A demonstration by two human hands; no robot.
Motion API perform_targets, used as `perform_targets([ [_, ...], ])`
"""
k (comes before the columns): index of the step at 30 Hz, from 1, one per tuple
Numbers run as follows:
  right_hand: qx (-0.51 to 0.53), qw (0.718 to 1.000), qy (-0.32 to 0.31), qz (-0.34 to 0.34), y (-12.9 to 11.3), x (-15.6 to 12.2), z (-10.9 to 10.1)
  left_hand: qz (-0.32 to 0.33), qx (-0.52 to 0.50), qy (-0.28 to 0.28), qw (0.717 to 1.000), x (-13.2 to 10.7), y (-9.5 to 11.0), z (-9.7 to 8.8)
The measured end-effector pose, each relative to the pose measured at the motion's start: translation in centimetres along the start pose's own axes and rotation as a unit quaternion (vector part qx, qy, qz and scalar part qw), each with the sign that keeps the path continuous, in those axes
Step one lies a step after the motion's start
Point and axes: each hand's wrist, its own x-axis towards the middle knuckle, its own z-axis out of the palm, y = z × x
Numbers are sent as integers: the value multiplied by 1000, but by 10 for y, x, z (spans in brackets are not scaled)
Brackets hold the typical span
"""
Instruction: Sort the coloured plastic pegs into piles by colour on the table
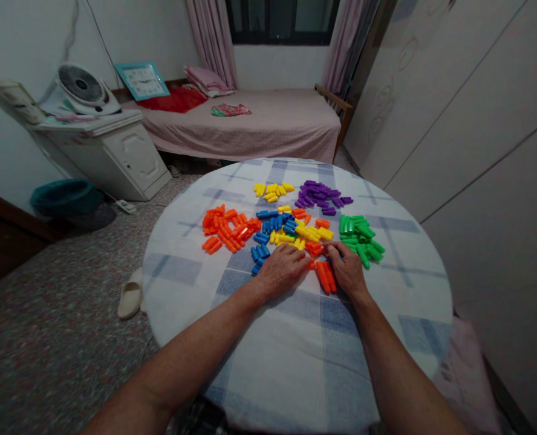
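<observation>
Small bullet-shaped plastic pieces lie in colour groups on a round table. My left hand (284,267) is palm down with its fingers bent together, and an orange piece (311,264) shows at its fingertips. My right hand (348,269) is curled beside more orange pieces (314,248), thumb and fingers drawn in; what they pinch is hidden. Just below, between the hands, lies a row of orange pieces (326,278). Beyond the hands is a mixed heap with yellow pieces (311,232) and blue pieces (275,222). More blue pieces (259,257) are left of my left hand.
Around the heap are an orange pile (230,228), a yellow group (273,191), a purple pile (318,194) and a green pile (361,235). A checked cloth (277,350) covers the table. Behind stand a bed (277,127) and a white cabinet (136,151); a wardrobe (477,181) is at right.
</observation>
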Motion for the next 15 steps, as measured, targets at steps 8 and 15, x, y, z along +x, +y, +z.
perform_targets([
  [8, -29, 999, -7, -32, -2, -1, 0, -44, -36, 45, 997, -2, -1, 3],
  [15, -20, 995, -43, -87, -1, -1, 4, -67, -40, 68, 995, -3, -1, 3],
])
